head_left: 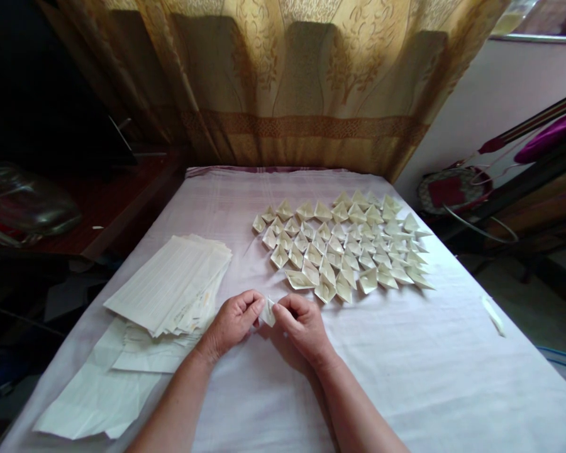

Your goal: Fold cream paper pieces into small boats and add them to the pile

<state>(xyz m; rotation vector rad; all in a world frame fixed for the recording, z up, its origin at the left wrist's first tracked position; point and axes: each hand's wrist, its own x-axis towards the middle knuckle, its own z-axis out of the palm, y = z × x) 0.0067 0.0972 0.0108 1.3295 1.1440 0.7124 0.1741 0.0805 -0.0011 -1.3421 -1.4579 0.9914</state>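
Between my two hands is a small folded piece of paper (268,313), pale and pointed at the top. My left hand (236,319) pinches its left side between thumb and fingers. On its right side, the thumb and bent fingers of my right hand (303,324) grip it as well. Just beyond the hands, many folded paper boats (326,290) stand in rough rows on the cloth. Left of my left hand lies a stack of paper sheets (170,283), fanned at its edges, over a larger creased sheet (94,390).
A white cloth (419,365) covers the table. Near its right edge lies a thin white strip (493,316). A gold patterned curtain (283,75) hangs behind. At the left stands a dark reddish surface (136,195) with a clear plastic-wrapped item (28,201); a bag (455,189) is at the right.
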